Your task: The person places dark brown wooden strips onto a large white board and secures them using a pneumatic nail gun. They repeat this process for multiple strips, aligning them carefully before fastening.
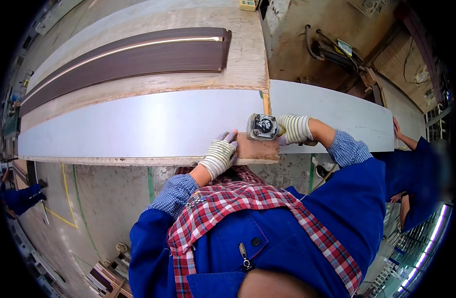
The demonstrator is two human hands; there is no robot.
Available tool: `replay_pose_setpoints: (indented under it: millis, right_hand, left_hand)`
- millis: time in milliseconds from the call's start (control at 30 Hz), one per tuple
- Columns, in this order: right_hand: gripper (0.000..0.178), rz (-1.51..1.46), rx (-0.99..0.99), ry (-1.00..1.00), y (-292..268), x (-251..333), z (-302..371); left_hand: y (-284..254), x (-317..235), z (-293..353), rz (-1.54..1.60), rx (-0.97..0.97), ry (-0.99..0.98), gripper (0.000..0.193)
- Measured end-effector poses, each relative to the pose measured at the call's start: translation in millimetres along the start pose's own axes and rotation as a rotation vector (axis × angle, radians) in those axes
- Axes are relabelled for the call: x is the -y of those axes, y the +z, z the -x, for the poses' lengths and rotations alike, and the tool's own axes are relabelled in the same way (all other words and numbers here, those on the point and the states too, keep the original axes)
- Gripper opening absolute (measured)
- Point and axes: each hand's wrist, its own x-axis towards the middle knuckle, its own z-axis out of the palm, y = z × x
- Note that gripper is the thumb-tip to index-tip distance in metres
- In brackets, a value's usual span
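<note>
A striped work glove covers my left hand (220, 155), which grips the left edge of a brown wooden block (257, 150). The block lies at the near edge of a long whitish panel (138, 124) and sticks out a little past it. My right hand (294, 130), also in a striped glove, is closed around the handle of a nail gun (262, 127). Seen from above, the tool's squarish grey head with a dark centre stands over the block's far part. Its nose is hidden under the head.
A second whitish panel (332, 114) extends to the right, where a co-worker's hand (397, 128) touches its end. Beyond the left panel lies a dark brown grooved board (138, 54) on the wooden worktable (245, 54). Wood pieces (109, 278) are stacked on the floor at lower left.
</note>
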Motion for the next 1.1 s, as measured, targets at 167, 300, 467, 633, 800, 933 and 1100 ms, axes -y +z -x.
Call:
replay_pose_setpoints:
  millis: [167, 300, 467, 633, 800, 933, 1100]
  right_hand:
    - [0.028, 0.055, -0.017, 0.007, -4, -15, 13]
    - [0.025, 0.028, -0.032, -0.004, -9, -17, 25]
    - [0.028, -0.071, 0.007, 0.09, -22, -17, 25]
    - [0.032, -0.146, -0.255, -0.104, -73, -4, 4]
    - [0.041, 0.392, -0.719, -0.082, -151, 25, -84]
    - [0.056, 0.498, -0.847, -0.054, -218, 35, -174]
    - [0.065, 0.598, -0.827, -0.014, -277, 45, -268]
  left_hand:
    - [7, -10, -16, -0.001, 0.05, 0.067, 0.023]
    - [6, -16, -27, 0.027, 0.11, 0.103, 0.022]
    - [-2, -14, -30, -0.086, 0.131, 0.09, 0.031]
    - [-8, -7, -37, 0.016, 0.149, 0.098, 0.037]
    - [-6, 0, -52, 0.37, 0.123, 0.003, 0.026]
    - [-13, 18, -50, 0.622, 0.073, -0.136, 0.012]
    - [-46, 70, -61, 1.224, -0.16, -0.394, 0.004]
